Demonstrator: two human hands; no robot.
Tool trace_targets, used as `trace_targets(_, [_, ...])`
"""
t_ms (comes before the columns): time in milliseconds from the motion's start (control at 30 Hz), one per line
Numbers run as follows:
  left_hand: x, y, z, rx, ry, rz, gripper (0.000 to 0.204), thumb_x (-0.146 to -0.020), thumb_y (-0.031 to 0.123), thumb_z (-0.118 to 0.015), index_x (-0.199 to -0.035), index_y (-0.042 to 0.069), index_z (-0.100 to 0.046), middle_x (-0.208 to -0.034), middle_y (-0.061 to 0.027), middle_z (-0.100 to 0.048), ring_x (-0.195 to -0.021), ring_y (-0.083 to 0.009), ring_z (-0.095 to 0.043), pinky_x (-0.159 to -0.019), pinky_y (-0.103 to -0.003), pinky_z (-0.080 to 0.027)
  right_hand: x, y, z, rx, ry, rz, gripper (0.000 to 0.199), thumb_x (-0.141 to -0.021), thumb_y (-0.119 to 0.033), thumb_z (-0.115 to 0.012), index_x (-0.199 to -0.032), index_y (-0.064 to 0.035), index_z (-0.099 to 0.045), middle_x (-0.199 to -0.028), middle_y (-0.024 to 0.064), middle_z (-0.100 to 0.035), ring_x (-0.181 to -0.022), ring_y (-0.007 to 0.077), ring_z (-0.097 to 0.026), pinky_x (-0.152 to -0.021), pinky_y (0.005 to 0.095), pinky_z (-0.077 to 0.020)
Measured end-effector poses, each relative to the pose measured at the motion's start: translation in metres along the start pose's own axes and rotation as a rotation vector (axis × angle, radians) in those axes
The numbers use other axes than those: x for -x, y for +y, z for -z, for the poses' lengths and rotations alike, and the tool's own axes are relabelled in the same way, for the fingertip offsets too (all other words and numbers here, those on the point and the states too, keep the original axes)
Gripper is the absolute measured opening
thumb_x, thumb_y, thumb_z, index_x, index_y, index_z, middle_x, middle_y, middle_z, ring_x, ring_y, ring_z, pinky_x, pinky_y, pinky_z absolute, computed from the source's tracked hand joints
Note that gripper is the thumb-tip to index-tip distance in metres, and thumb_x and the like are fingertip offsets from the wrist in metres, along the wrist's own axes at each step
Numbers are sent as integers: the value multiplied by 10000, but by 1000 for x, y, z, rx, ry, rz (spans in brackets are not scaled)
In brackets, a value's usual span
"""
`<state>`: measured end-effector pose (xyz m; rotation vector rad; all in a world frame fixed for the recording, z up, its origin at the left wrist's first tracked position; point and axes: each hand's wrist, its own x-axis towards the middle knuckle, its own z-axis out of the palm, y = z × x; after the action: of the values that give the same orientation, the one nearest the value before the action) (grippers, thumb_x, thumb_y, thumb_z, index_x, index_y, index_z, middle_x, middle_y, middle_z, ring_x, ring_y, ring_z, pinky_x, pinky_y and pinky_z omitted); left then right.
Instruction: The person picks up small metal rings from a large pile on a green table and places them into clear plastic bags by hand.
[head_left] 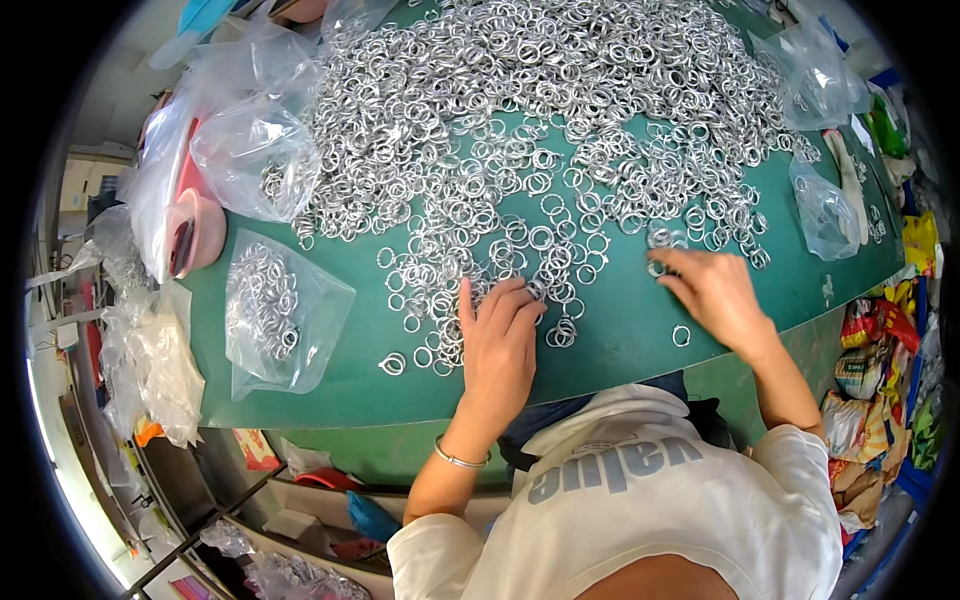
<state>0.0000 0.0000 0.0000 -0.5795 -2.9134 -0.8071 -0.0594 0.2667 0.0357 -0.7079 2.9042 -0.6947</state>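
My left hand (500,340) lies over the near edge of a loose spread of silvery metal rings (440,240), its fingers stretched out and touching several of them. Further right, my right hand (715,295) has its thumb and fingers together on a small metal ring (656,268) at the table's surface. A few more rings (667,236) lie just beyond those fingertips. One single ring (681,336) sits apart, nearer to me than the right hand. Behind both hands rises a big heap of the same rings (560,60).
The green table (320,385) curves across the view. At left lie a clear plastic bag of rings (265,300), a pink container (205,235) and empty-looking clear bags (255,150). Another clear bag (825,210) rests at the right edge. Colourful packages (870,370) are stacked beyond the table.
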Motion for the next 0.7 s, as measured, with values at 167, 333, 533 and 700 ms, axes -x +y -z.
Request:
trace_targets(167, [-22, 30, 6, -101, 287, 212, 301, -761, 56, -654, -1051, 53, -577, -1192, -106, -481, -1190, -295, -404, -1032, -475, -213, -2, -13, 11, -84, 25, -169, 268, -757, -141, -678, -1017, -115, -616, -576, 87, -572, -525, 266, -554, -486, 368, -417])
trace_targets(333, [-16, 26, 3, -87, 171, 180, 328, -771, 62, -641, -1094, 65, -582, -1159, -68, -515, -1155, -271, -443, -992, -497, -233, -23, -35, -16, -131, 157, 110, 277, -769, -131, -664, -1039, -108, -608, -657, 106, -594, -567, 278, -574, -485, 384, -428])
trace_targets(533, [-11, 39, -4, 29, 153, 57, 370, -765, -13, -624, -1124, 68, -584, -1035, -55, -583, -961, -220, -549, -932, -426, -311, -24, -18, -23, 63, 40, 51, 229, -793, -121, -616, -1019, -95, -595, -683, 105, -615, -580, 300, -589, -481, 390, -439])
trace_targets(700, [-23, 51, -19, 373, 382, 162, 418, -736, -39, -664, -1138, 20, -567, -1095, -126, -569, -955, -265, -548, -864, -378, -397, -16, -19, -5, 69, 140, -72, 220, -813, -115, -594, -1032, -91, -605, -654, 111, -608, -553, 299, -593, -468, 396, -444])
